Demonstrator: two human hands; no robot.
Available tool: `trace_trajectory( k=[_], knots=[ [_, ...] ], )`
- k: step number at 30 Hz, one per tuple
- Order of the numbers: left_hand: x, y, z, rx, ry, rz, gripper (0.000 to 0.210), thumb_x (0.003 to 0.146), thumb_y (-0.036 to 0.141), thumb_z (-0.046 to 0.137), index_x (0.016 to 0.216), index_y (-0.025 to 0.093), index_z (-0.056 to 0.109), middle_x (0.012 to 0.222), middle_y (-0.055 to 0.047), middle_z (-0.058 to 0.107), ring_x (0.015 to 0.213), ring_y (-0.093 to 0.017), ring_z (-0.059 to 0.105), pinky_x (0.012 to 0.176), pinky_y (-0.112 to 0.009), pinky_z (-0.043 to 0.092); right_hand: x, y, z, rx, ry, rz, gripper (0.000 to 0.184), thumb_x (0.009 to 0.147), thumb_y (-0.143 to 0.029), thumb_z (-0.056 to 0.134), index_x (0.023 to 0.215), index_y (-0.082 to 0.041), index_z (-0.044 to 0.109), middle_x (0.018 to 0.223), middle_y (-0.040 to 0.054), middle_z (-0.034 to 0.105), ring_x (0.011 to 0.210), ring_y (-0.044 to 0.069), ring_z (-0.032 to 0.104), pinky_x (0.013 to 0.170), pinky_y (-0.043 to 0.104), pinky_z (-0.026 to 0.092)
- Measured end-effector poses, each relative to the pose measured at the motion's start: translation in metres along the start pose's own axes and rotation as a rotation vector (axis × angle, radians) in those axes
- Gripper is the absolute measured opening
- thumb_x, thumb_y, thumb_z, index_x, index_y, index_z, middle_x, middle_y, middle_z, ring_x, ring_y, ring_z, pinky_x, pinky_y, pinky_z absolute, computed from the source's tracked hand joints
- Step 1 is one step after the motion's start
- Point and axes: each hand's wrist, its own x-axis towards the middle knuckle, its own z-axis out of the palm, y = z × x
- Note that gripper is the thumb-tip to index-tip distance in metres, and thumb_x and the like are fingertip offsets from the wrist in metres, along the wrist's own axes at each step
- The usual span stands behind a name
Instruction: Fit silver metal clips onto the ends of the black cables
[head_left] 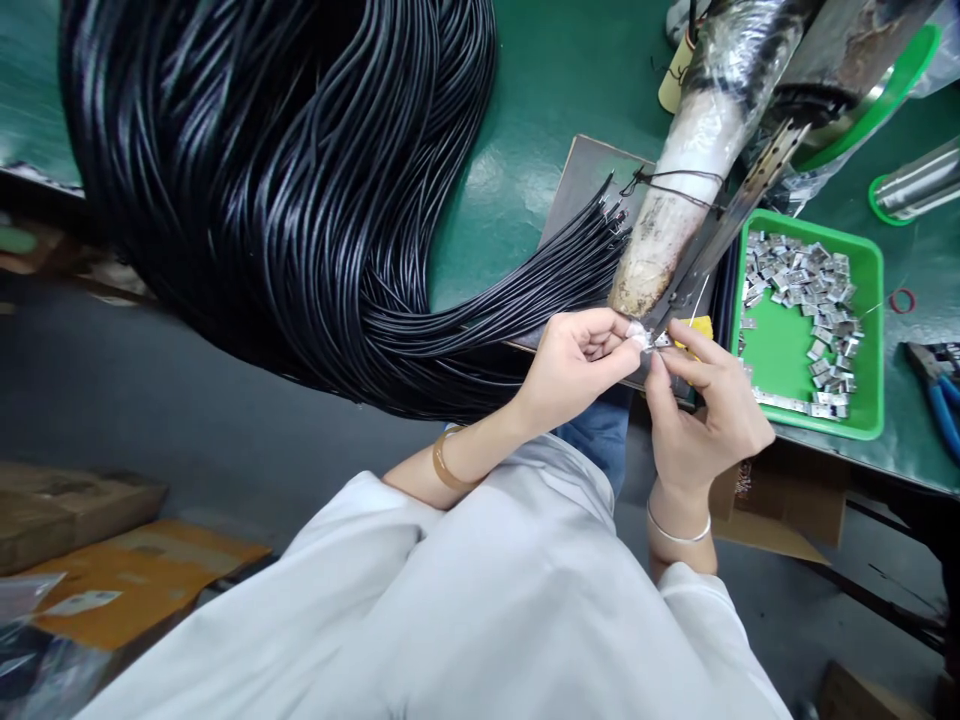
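Note:
My left hand (581, 358) is closed, thumb and fingers pinching a small shiny metal piece (657, 342) that looks like a connector. Close beside it, my right hand (701, 405) is also pinched at the same spot; what its fingertips hold is too small to make out. Just above the fingertips ends a slanting metal rod with holes (750, 190). Next to that rod, a thick white tube wrapped in clear film (686, 170) reaches down. Left of my hands, stripped ends of many thin black cables (547, 275) lie on a grey board (581, 180).
A big bundle of black cables (285, 180) covers the left of the green table (540, 70). To the right stands a green tray (870, 300) with several small metal connectors (806, 270). Blue-handled pliers (941, 400) lie at the right edge. Cardboard boxes (67, 510) sit below left.

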Motion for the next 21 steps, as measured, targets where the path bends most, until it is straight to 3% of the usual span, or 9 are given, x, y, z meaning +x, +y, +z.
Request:
trace_trajectory(
  k=[5,11,21],
  knots=[
    [-0.0003,0.0000,-0.0013,-0.006,-0.015,-0.011,0.012,0.076,0.023,0.069,0.075,0.012,0.067,0.063,0.001,0.064,0.055,-0.005,0.055,0.052,-0.015,0.045,0.0009,-0.0070,-0.0034,-0.039,-0.016,0.003,0.014,0.082,-0.012,0.071,0.091,-0.023,0.066,0.113,0.0030,0.076,0.096,0.019,0.076,0.083,0.035,0.066],
    [-0.0041,-0.0029,-0.0054,0.082,-0.031,-0.037,0.010,0.077,0.020,0.067,0.072,0.012,0.066,0.059,0.003,0.055,0.053,-0.003,0.046,0.050,-0.015,0.037,-0.0063,-0.0037,-0.0045,0.027,-0.052,0.020,0.017,0.081,-0.010,0.070,0.089,-0.021,0.060,0.114,0.0046,0.076,0.088,0.017,0.077,0.076,0.030,0.065],
    [-0.0027,-0.0016,-0.0031,0.052,-0.021,0.003,0.013,0.078,0.025,0.068,0.076,0.012,0.064,0.060,0.003,0.054,0.053,-0.003,0.043,0.050,-0.016,0.034,0.0022,-0.0051,-0.0056,0.029,-0.049,-0.005,0.014,0.082,-0.011,0.069,0.088,-0.021,0.061,0.115,0.0043,0.075,0.096,0.020,0.076,0.081,0.033,0.065]
  ],
)
